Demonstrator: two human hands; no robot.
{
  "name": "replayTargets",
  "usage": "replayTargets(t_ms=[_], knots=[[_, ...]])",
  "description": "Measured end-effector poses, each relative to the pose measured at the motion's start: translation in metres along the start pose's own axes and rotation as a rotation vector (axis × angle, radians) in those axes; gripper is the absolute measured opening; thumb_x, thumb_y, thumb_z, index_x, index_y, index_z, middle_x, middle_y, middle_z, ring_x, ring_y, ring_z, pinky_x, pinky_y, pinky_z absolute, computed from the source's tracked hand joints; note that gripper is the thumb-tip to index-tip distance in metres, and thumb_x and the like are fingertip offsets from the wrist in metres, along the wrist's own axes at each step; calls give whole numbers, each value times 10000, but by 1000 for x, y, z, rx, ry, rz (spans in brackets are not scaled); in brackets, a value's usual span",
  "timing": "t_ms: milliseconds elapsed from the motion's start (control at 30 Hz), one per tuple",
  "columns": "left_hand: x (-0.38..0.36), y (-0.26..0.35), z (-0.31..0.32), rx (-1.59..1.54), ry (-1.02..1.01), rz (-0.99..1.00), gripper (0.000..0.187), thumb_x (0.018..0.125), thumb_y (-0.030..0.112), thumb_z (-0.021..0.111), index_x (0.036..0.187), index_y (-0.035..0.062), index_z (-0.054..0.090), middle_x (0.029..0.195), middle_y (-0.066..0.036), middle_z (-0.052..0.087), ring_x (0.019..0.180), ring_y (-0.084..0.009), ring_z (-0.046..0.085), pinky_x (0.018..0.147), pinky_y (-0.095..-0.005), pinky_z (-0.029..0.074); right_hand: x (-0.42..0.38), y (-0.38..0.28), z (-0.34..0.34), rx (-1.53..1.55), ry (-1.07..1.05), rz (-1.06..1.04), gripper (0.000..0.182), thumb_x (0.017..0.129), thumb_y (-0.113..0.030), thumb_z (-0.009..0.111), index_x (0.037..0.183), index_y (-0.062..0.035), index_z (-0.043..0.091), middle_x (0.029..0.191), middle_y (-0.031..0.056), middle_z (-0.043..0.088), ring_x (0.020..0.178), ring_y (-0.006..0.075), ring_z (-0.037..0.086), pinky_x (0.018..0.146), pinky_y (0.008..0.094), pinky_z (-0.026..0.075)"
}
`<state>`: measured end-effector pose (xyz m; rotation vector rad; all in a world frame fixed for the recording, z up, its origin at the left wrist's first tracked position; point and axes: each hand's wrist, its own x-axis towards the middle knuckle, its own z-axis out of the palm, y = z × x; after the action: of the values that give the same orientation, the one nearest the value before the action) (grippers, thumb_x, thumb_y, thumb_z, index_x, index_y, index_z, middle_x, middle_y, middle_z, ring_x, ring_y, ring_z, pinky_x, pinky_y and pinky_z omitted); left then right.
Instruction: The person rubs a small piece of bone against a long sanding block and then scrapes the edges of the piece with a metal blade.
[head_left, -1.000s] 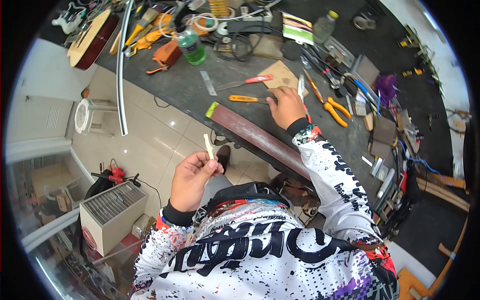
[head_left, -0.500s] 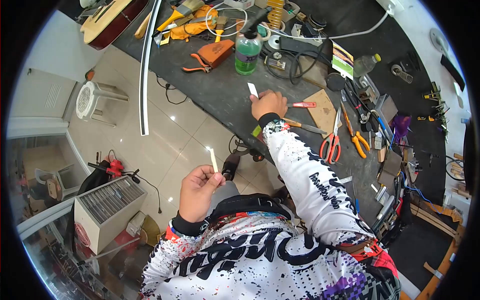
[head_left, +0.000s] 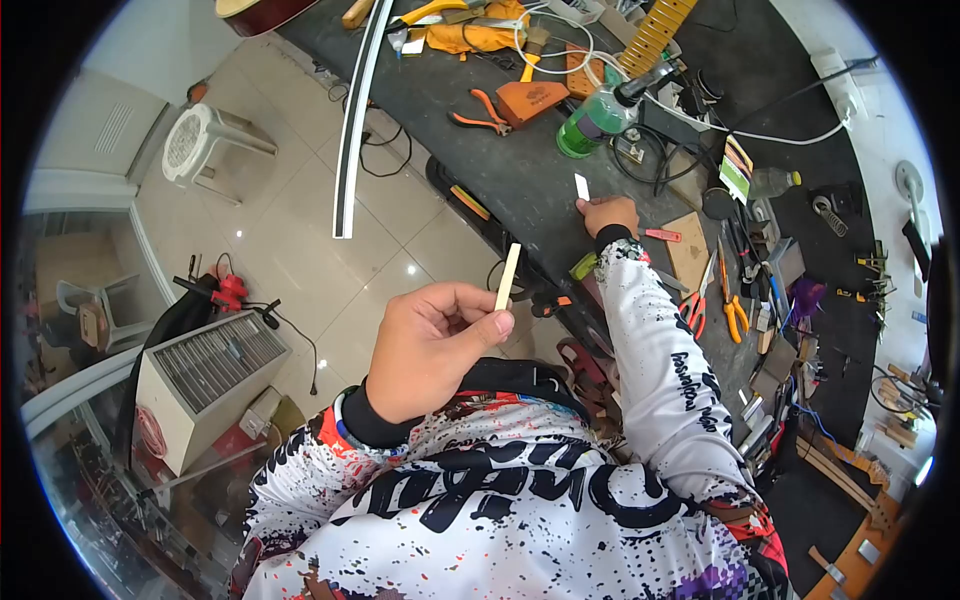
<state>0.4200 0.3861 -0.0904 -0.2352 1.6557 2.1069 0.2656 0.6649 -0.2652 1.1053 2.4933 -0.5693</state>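
Note:
My left hand (head_left: 432, 345) is raised close to the camera and pinches a thin cream strip (head_left: 508, 276) between thumb and fingers, held upright. My right hand (head_left: 608, 214) is stretched out on the dark workbench (head_left: 520, 170), fingers curled next to a small flat metal ruler (head_left: 582, 186). Whether it grips the ruler I cannot tell. A red-handled tool (head_left: 662, 235) lies just to the right of that hand, beside a brown board (head_left: 690, 250).
A green bottle (head_left: 588, 125), orange pliers (head_left: 480, 108), red scissors (head_left: 692, 308), orange cutters (head_left: 733, 316), cables and several tools crowd the bench. A long white strip (head_left: 355, 120) leans off the bench. A white stool (head_left: 205, 140) and a heater box (head_left: 205, 385) stand on the tiled floor.
My left hand has risen closer to the camera with the strip. My right hand left the screwdrivers and reached further along the bench to the metal ruler. The view swung right.

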Motion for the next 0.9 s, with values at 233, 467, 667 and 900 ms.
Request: replayTargets(t_ms=[233,467,667,900], knots=[[-9,24,-2,191,44,57,158,957,-5,777,1103,-55,741,957,-89,779,831,-88,684,776,-249,553,22,15,13,16,-9,-139,312,846,-413,880,1048,-185,812,1145,64,802,1147,284,735,1000,437,545],[-7,37,-2,209,66,18,181,953,7,787,1116,-61,749,917,-87,779,806,-91,695,739,-245,556,-4,12,15,71,56,-321,308,845,-291,883,1066,-113,765,1077,127,784,1048,319,741,933,421,555],[-6,44,1,164,10,-14,169,958,1,777,1113,-61,752,912,-107,782,810,-123,737,728,-245,576,-132,9,-82,548,436,-1082,207,875,-47,824,1074,-15,774,934,129,729,825,267,700,754,354,548],[-7,54,30,178,-90,22,144,965,-15,758,1100,-64,747,889,-111,774,802,-152,760,716,-268,600,-224,17,-161,421,463,-1379,266,788,51,819,1046,-12,791,897,104,693,750,260,647,667,353,513]])
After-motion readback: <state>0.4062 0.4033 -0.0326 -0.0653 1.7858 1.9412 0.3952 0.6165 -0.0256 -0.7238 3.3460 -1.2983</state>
